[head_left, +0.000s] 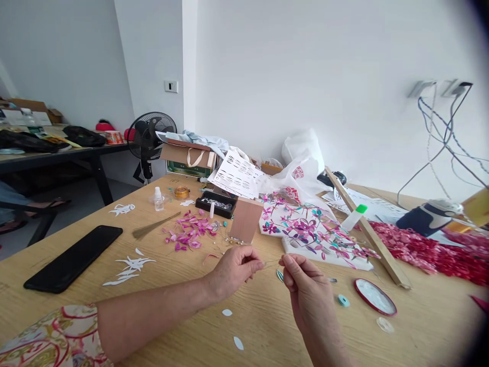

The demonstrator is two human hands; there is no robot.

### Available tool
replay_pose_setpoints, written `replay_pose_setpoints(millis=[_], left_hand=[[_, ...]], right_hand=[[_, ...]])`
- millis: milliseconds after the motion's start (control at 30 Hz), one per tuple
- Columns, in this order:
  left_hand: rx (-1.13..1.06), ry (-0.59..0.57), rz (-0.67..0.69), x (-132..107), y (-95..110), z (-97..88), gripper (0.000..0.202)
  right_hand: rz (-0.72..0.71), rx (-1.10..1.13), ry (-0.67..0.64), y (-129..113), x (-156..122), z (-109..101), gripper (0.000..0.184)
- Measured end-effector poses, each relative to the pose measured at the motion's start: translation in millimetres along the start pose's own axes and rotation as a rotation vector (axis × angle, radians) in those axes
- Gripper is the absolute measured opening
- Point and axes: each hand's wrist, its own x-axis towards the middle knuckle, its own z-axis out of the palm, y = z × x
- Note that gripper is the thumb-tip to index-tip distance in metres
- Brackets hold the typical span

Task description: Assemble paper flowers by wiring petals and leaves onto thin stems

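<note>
Over the table's front middle, my left hand (pixel 237 269) is closed in a pinch on one end of a thin wire (pixel 272 263). The wire, fine and pale, runs across to my right hand (pixel 305 283), whose thumb and fingers also pinch it. Whether it is wire or thread is hard to see. A small teal leaf-shaped piece (pixel 280 276) with a pale edge lies just beside my right fingers. Two white paper petals (pixel 227 312) rest nearer to me. Behind my left hand stands a small wooden block (pixel 246 220), with pink petals (pixel 191 229) spread to its left.
Pink and teal wired flowers (pixel 305 229) lie on white foam at the back right. A wooden bar (pixel 367 229) slants beside them. Right of my hand are a teal spool (pixel 343 300) and a red-rimmed round dish (pixel 375 296). A black phone (pixel 74 257) lies left.
</note>
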Motion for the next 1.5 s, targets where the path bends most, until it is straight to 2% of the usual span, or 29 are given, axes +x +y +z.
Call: replay_pose_setpoints(millis=[100, 233, 367, 600, 867, 1133, 1500], left_hand=[[-0.183, 0.006, -0.056, -5, 2, 1.6, 0.025], [-0.517, -0.030, -0.201, -11, 4, 5.1, 0.026], [-0.673, -0.057, -0.323, -11, 3, 7.1, 0.024], [-0.644, -0.134, -0.360, -11, 2, 3.4, 0.023], [-0.497, -0.141, -0.360, -8, 1, 0.6, 0.028], [-0.604, -0.134, -0.389, -10, -5, -2.3, 0.029], [-0.704, -0.073, -0.382, -15, -6, 4.8, 0.031]], right_hand=[[-0.002, 0.011, 0.001, 1, 0, -1, 0.019], [0.005, 0.021, -0.006, 0, -1, -1, 0.019], [0.019, 0.017, -0.014, 0, -1, 0, 0.020], [0.001, -0.008, -0.037, 1, 0, 0, 0.019], [-0.058, -0.107, -0.089, 2, 2, -7, 0.019], [-0.069, -0.126, -0.130, 4, 4, -6, 0.019], [-0.064, -0.084, -0.124, 6, -2, -2, 0.019]])
